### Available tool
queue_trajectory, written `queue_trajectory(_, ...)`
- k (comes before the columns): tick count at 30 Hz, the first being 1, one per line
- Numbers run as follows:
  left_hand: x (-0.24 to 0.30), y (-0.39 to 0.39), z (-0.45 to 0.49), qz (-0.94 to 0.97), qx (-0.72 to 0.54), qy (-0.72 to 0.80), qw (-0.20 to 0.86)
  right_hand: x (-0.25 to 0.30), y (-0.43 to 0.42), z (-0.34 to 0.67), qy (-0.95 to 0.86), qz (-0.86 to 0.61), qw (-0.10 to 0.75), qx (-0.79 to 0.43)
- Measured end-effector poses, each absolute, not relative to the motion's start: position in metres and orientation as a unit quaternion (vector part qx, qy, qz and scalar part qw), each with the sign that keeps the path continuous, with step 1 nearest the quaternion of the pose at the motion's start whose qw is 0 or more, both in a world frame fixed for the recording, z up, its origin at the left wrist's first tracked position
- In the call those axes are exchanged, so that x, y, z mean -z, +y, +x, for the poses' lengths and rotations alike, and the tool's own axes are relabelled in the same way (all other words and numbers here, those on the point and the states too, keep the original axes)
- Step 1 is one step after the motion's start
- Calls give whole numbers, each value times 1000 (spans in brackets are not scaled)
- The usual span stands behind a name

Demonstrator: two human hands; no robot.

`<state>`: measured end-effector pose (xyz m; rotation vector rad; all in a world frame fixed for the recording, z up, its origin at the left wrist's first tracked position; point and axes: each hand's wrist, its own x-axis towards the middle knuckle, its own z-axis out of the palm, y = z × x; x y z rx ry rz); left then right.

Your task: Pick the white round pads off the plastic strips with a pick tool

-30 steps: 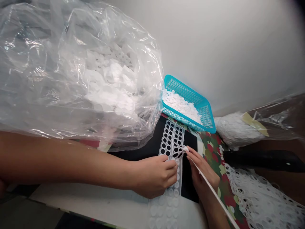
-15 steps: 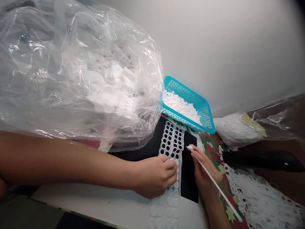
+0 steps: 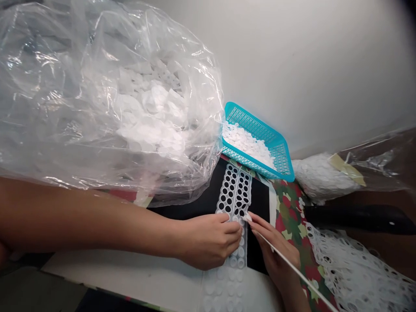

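A translucent plastic strip (image 3: 233,260) with rows of round holes runs across a black sheet (image 3: 258,255). Black shows through the holes in its upper part; lower down, the rounds are whitish and filled. My left hand (image 3: 212,240) is closed with curled fingers on the strip's middle, its fingertips partly hidden. Beside it, my right hand (image 3: 276,247) is closed in a pinch on a thin white stick (image 3: 297,272). Small white pieces (image 3: 247,217) show at its fingertips, against the strip's right edge, where the holes look distorted.
A large clear bag (image 3: 156,117) of white pieces bulges at the upper left. Behind the strip, a turquoise basket (image 3: 282,149) holds small white discs. To the right lie a bag of white material (image 3: 321,177), a black object (image 3: 360,219) and perforated scraps (image 3: 360,268) on a patterned cloth.
My right hand has moved left and slightly down, bringing its fingertips and the white pieces to the strip's edge. My left hand has stayed nearly in place.
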<state>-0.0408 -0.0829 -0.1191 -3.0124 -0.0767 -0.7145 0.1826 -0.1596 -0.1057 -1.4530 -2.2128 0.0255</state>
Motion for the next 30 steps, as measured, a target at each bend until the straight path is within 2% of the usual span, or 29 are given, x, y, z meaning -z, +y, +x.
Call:
queue_trajectory(6, 119, -83, -40, -974, 223, -28, 25, 111, -166, 179, -805, -549, 225, 15)
queue_trajectory(17, 120, -84, -40, -971, 237, -27, 34, 97, -162, 179, -827, -521, 209, -37)
queue_trajectory(30, 114, -82, -40, -981, 186, 4, 47, 115, -168, 179, -825, -528, 200, -21)
